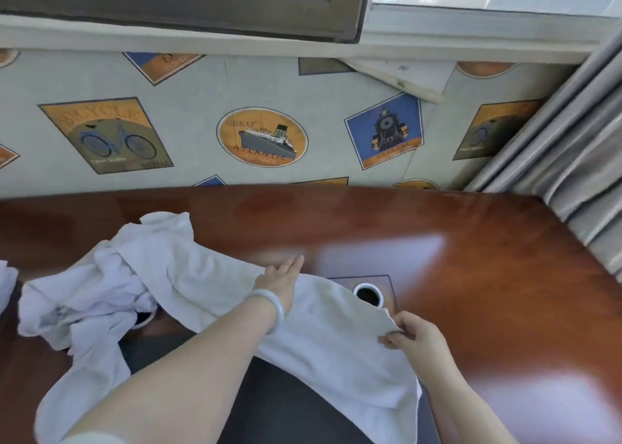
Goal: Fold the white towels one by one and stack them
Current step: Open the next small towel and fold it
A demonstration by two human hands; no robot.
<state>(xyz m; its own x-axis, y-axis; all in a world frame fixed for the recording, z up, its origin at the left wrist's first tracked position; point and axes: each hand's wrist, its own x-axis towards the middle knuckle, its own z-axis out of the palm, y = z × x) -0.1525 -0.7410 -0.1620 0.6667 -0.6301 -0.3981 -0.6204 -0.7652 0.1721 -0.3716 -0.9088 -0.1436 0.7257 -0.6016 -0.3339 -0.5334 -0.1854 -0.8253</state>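
Pinching hand: right hand [414,334], lower right of centre, has thumb and fingers closed on a corner of the white towel [208,275] and holds that corner raised just off the wood.
Flat hand: left hand [281,275], centre frame, lies palm down on the towel's far edge, fingers straight and gripping nothing; pale bangle [269,309] on the wrist.
Towel and hands: the cloth is stretched out under the left palm and ends at the right-hand pinch.
Long axis: diagonal, from upper left down to lower right, where the near end drapes past the table edge over something dark.
Heap: crumpled white towels [84,302], left of frame, touching the stretched towel's upper-left end.
Table: glossy red-brown table [454,241] with window glare; white-rimmed round opening [368,294] just beside the pinched corner.
Room: wallpaper [262,137] with bicycle, ship and locomotive prints; dark window frame [202,12] along the top; grey curtain [572,140] at right.
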